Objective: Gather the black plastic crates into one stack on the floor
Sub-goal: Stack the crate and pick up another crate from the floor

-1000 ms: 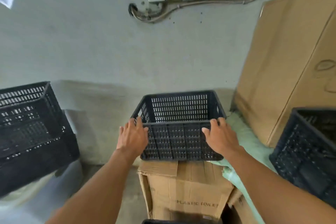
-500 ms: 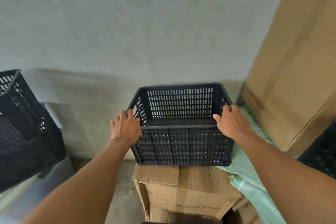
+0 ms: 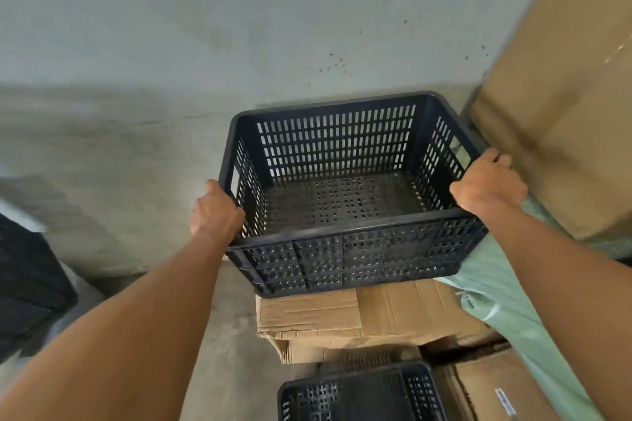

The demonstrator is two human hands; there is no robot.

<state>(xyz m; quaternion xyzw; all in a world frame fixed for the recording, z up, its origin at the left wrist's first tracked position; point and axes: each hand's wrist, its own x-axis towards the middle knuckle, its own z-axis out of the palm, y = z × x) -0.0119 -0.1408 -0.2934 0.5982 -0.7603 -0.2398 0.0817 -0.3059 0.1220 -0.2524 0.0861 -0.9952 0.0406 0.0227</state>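
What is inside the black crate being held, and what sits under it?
The held crate is empty. Both hands, left and right, grip its sides. Beneath is a cardboard box; contact is hidden.

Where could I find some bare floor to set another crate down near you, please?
Bare concrete floor lies between the left forearm and the cardboard box, running back to the wall. The right side is crowded: a green sack, leaning cardboard sheets, and a second crate below. Both hands grip the lifted crate.
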